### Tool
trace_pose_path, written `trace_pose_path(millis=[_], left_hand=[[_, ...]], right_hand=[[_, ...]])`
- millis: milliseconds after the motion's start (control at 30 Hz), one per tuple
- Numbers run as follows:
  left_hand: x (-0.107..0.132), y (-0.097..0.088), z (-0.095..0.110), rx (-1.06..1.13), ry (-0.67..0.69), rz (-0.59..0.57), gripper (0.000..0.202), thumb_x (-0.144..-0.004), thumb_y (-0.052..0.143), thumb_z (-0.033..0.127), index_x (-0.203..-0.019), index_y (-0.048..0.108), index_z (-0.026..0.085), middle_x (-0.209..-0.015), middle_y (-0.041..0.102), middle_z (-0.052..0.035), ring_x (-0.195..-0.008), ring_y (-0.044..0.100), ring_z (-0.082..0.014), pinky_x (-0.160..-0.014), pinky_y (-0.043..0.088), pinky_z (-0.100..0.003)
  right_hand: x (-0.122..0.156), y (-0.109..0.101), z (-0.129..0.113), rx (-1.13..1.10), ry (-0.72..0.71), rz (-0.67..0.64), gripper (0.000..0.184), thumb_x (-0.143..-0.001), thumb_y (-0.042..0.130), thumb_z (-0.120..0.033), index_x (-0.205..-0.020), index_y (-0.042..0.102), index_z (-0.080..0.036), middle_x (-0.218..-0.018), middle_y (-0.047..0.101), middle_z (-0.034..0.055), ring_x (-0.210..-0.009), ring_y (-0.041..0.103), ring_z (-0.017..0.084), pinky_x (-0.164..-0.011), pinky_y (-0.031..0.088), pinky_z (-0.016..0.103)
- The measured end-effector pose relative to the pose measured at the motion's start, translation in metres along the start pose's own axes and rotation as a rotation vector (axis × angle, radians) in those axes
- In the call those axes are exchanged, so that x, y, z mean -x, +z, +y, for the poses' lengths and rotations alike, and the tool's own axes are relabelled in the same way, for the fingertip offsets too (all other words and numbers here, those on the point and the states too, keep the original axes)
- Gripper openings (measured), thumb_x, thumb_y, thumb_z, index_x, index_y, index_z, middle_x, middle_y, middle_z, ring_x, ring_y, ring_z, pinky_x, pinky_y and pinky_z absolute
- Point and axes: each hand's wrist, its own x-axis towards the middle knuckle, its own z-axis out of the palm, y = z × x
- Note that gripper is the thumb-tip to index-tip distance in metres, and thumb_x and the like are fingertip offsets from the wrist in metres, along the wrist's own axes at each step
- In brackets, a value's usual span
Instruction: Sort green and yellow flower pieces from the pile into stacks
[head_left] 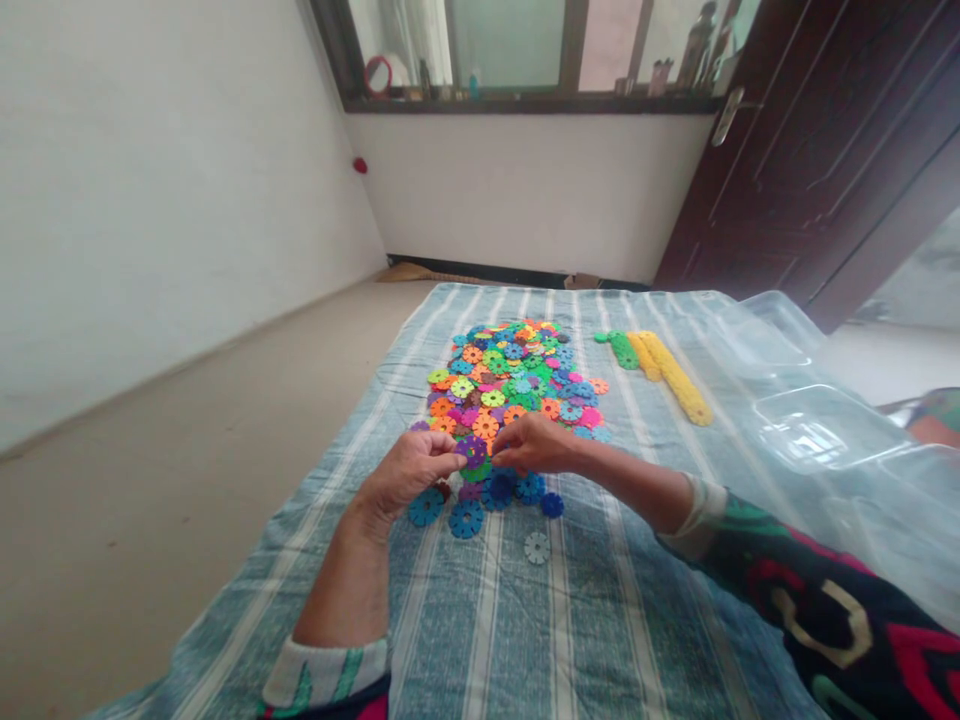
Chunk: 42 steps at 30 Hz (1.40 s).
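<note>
My left hand (409, 472) and my right hand (534, 445) meet over the striped blanket (487, 630), their fingers pinching a purple snowflake-shaped plastic disc (472, 451) from either side. A green disc (477, 471) lies directly beneath it, and I cannot tell whether the two are joined. A large heap of multicoloured plastic discs (514, 380) spreads just beyond my fingers. Several blue discs (466, 518) lie below my hands, and a single pale grey disc (537, 547) sits apart nearer me.
To the right of the heap lie a yellow chain of linked discs (671, 378) and a shorter green chain (622, 350). Transparent plastic containers (821, 425) rest on the blanket's right side. Bare floor (187, 500) lies to the left, with a dark door (795, 150) beyond.
</note>
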Motion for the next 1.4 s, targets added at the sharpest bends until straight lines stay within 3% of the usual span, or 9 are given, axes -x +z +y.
trace_pose_path(millis=[167,267,367,433,467,600,700,900,1400], left_hand=[[-0.001,-0.001,0.001,0.075,0.031,0.026,0.030,-0.059,0.069,0.041,-0.071,0.057,0.015,-0.055,0.046,0.0061,-0.048,0.043,-0.0077,-0.045,0.039,-0.022],[-0.002,-0.002,0.002,0.068,0.038,0.083,0.031,-0.059,0.069,0.041,-0.071,0.058,0.016,-0.055,0.047,0.0056,-0.048,0.043,-0.0075,-0.043,0.038,-0.021],[-0.003,-0.003,0.001,0.052,0.013,0.069,0.030,-0.058,0.069,0.042,-0.067,0.055,0.017,-0.055,0.048,0.0056,-0.048,0.046,-0.0084,-0.045,0.042,-0.022],[-0.004,-0.002,-0.001,0.035,0.000,0.035,0.030,-0.059,0.069,0.042,-0.066,0.054,0.017,-0.053,0.049,0.0056,-0.049,0.049,-0.0094,-0.047,0.045,-0.023],[-0.005,-0.002,-0.002,0.023,-0.001,0.017,0.030,-0.060,0.069,0.043,-0.065,0.054,0.017,-0.053,0.049,0.0054,-0.048,0.049,-0.0098,-0.048,0.046,-0.024],[-0.008,-0.001,-0.007,-0.057,0.000,-0.027,0.030,-0.063,0.065,0.046,-0.064,0.054,0.018,-0.051,0.052,0.0041,-0.048,0.051,-0.0107,-0.049,0.046,-0.024],[-0.008,-0.002,-0.008,-0.133,0.011,-0.033,0.031,-0.064,0.063,0.048,-0.061,0.053,0.018,-0.052,0.053,0.0031,-0.049,0.050,-0.0107,-0.050,0.043,-0.023],[-0.010,-0.005,-0.009,-0.241,0.042,-0.084,0.034,-0.066,0.061,0.050,-0.058,0.054,0.018,-0.053,0.053,0.0029,-0.051,0.046,-0.0095,-0.051,0.038,-0.022],[-0.010,-0.008,-0.013,-0.323,0.015,-0.041,0.038,-0.066,0.061,0.053,-0.053,0.054,0.018,-0.050,0.054,0.0013,-0.049,0.044,-0.0098,-0.049,0.033,-0.022]], right_hand=[[-0.002,0.007,-0.003,-0.199,0.025,-0.016,0.021,-0.081,0.058,-0.032,-0.063,0.059,-0.022,-0.051,0.060,-0.0078,-0.044,0.049,0.009,-0.045,0.038,0.020],[0.000,-0.010,0.001,-0.144,0.037,0.050,0.014,-0.079,0.057,-0.026,-0.067,0.063,-0.021,-0.051,0.060,-0.0065,-0.045,0.051,0.009,-0.046,0.038,0.020],[0.004,-0.049,0.017,0.008,0.064,0.193,0.013,-0.078,0.056,-0.018,-0.071,0.067,-0.019,-0.055,0.061,-0.0037,-0.052,0.052,0.009,-0.051,0.036,0.019],[0.009,-0.083,0.033,0.418,0.116,0.371,0.016,-0.080,0.056,-0.019,-0.070,0.069,-0.019,-0.062,0.064,-0.0020,-0.059,0.054,0.009,-0.056,0.036,0.020],[0.012,-0.101,0.043,0.473,0.146,0.401,0.015,-0.079,0.057,-0.018,-0.072,0.070,-0.018,-0.067,0.066,0.0002,-0.064,0.056,0.011,-0.058,0.036,0.021],[0.029,-0.160,0.086,0.810,0.441,0.408,0.022,-0.082,0.053,-0.019,-0.081,0.075,-0.020,-0.083,0.072,0.0055,-0.076,0.062,0.015,-0.059,0.034,0.023],[0.042,-0.183,0.112,0.909,0.608,0.403,0.025,-0.084,0.052,-0.022,-0.091,0.076,-0.023,-0.092,0.073,0.0069,-0.081,0.064,0.018,-0.059,0.036,0.023],[0.049,-0.192,0.134,0.919,0.666,0.358,0.026,-0.083,0.056,-0.024,-0.100,0.076,-0.025,-0.094,0.073,0.0072,-0.086,0.066,0.021,-0.064,0.041,0.025],[0.045,-0.193,0.135,0.933,0.791,0.338,0.028,-0.085,0.052,-0.020,-0.101,0.074,-0.016,-0.106,0.070,0.0156,-0.096,0.066,0.026,-0.071,0.045,0.028]])
